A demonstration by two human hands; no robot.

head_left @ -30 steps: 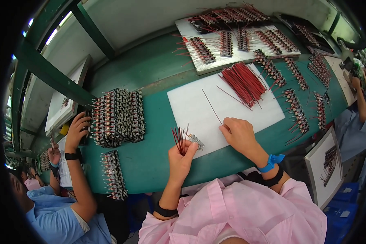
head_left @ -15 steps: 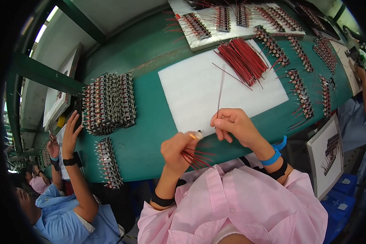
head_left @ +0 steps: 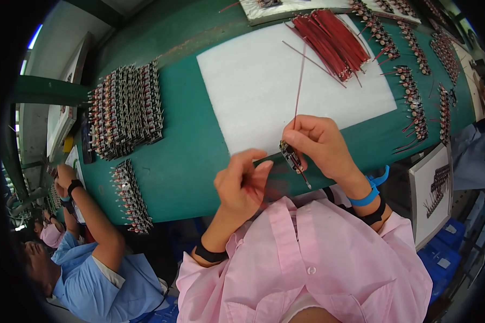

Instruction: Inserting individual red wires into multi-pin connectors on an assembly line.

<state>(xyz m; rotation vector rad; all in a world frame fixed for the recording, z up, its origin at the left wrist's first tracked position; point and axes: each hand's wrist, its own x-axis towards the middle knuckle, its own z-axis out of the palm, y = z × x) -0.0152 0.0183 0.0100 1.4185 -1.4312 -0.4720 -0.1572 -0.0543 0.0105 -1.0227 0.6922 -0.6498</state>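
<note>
My right hand (head_left: pixel 320 145) pinches a small circuit board (head_left: pixel 291 156) covered with dark parts, just above the table's near edge. A long thin red wire (head_left: pixel 299 86) rises from those fingers, and a short red lead sticks out at the board's lower end. Close by on the left is my left hand (head_left: pixel 241 182), its thumb and forefinger apart with nothing between them. Blurred red wires (head_left: pixel 257 192) show at its palm, under the curled lower fingers. A pile of red wires (head_left: pixel 331 46) lies on a white foam sheet (head_left: pixel 253 91) beyond my hands.
Stacked circuit boards (head_left: pixel 126 110) stand on the green table (head_left: pixel 186 161) at left, with another row (head_left: pixel 130 196) nearer. More board strips (head_left: pixel 413 105) lie at right. A co-worker in blue (head_left: pixel 99 269) sits at left; a framed white panel (head_left: pixel 431 194) leans at right.
The circuit board now shows in my right hand. My left thumb and forefinger have come apart from the small piece they pinched. The view has shifted, so the table things sit higher.
</note>
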